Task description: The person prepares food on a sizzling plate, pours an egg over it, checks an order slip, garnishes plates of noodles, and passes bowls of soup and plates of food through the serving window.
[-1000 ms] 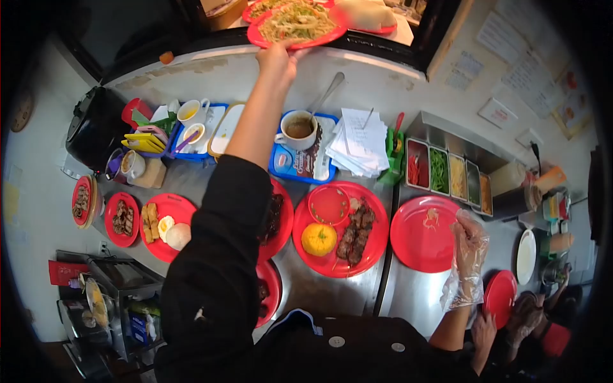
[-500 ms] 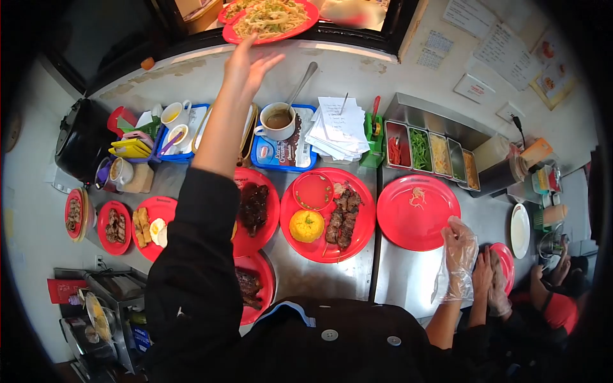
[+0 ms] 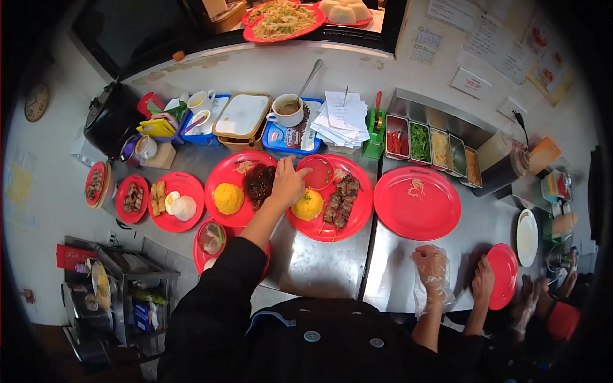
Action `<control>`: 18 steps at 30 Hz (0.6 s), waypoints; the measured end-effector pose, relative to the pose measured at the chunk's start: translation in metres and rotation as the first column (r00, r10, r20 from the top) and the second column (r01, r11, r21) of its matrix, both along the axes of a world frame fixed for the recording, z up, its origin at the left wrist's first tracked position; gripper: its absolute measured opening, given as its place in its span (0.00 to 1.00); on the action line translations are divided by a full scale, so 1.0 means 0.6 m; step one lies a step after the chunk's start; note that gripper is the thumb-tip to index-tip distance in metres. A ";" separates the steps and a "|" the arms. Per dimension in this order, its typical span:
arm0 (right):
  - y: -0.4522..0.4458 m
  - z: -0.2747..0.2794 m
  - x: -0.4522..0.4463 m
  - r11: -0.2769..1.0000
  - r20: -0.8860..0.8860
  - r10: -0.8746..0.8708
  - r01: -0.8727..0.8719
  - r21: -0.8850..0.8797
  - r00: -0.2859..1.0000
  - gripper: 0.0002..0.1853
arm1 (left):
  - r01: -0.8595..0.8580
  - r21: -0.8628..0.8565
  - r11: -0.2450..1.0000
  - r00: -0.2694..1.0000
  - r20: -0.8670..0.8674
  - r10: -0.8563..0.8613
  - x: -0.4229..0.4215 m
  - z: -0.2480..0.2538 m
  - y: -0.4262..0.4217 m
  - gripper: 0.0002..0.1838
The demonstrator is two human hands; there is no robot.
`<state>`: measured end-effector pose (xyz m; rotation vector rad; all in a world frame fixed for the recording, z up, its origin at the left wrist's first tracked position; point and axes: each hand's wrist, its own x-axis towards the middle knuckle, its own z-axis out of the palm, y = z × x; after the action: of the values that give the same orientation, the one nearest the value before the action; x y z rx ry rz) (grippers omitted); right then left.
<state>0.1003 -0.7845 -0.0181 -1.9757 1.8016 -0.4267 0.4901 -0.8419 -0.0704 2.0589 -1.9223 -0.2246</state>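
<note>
My left hand (image 3: 290, 184) is bare and reaches over the space between two red plates, fingers apart. It is nearest the rim of the plate with a red soup bowl (image 3: 314, 173), yellow rice (image 3: 307, 204) and meat skewers (image 3: 342, 200). On its other side is a red plate (image 3: 220, 177) with yellow rice and dark glazed meat (image 3: 258, 184), partly covered by the hand. My right hand (image 3: 429, 264), in a clear plastic glove, is curled closed above the steel counter, with nothing visible in it. Just beyond it lies a red plate (image 3: 396, 204) with a few pale shreds (image 3: 416, 187).
A noodle plate (image 3: 285, 24) sits on the window ledge. Behind the plates stand a cup with a spoon (image 3: 287, 112), paper slips (image 3: 342, 120) on a spike and steel topping trays (image 3: 440, 150). At right a co-worker's hand (image 3: 483, 281) touches a red plate (image 3: 503, 274).
My left hand has left the noodle plate on the window ledge and come down over the counter plates. My right hand has shifted left. The co-worker's red plate is more in view.
</note>
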 end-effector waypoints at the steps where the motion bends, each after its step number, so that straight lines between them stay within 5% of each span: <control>1: 0.000 -0.003 0.000 1.000 -0.004 0.014 -0.014 0.002 1.000 0.11 | -0.008 0.003 1.000 1.000 0.003 0.008 -0.004 -0.009 0.000 0.21; 3: -0.001 -0.007 0.000 1.000 0.012 0.014 -0.014 -0.001 1.000 0.11 | -0.030 -0.054 0.998 0.989 0.144 0.038 -0.012 -0.013 0.000 0.20; 7: 0.008 0.008 0.012 0.999 0.020 -0.029 0.029 -0.026 0.999 0.11 | -0.064 -0.210 0.976 0.991 0.101 0.087 -0.006 0.028 0.007 0.18; 9: 0.015 -0.008 0.003 0.999 0.045 -0.013 0.016 -0.045 0.999 0.11 | -0.144 -0.465 0.874 0.985 -0.153 0.081 0.012 0.079 0.025 0.15; 12: 0.043 -0.015 0.011 0.994 0.079 -0.024 0.032 -0.100 0.997 0.11 | -0.223 -0.591 0.776 0.972 -0.190 0.135 0.085 0.148 0.094 0.13; 15: 0.094 -0.019 0.035 0.978 0.037 -0.087 0.093 -0.185 0.996 0.11 | -0.294 -0.687 0.665 0.953 -0.160 0.256 0.240 0.163 0.181 0.12; 16: 0.114 -0.030 0.040 0.969 0.047 -0.082 0.091 -0.228 0.996 0.11 | -0.437 -0.626 0.645 0.896 -0.368 0.250 0.292 0.163 0.215 0.09; 18: 0.158 -0.023 0.082 0.961 -0.011 -0.158 0.151 -0.230 0.987 0.10 | -0.565 -0.564 0.602 0.820 -0.461 0.338 0.400 0.157 0.283 0.10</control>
<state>0.1498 -0.6896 -0.0318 -2.0042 2.0120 -0.6857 0.7299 -0.6720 0.0237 1.7620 -0.9851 0.2504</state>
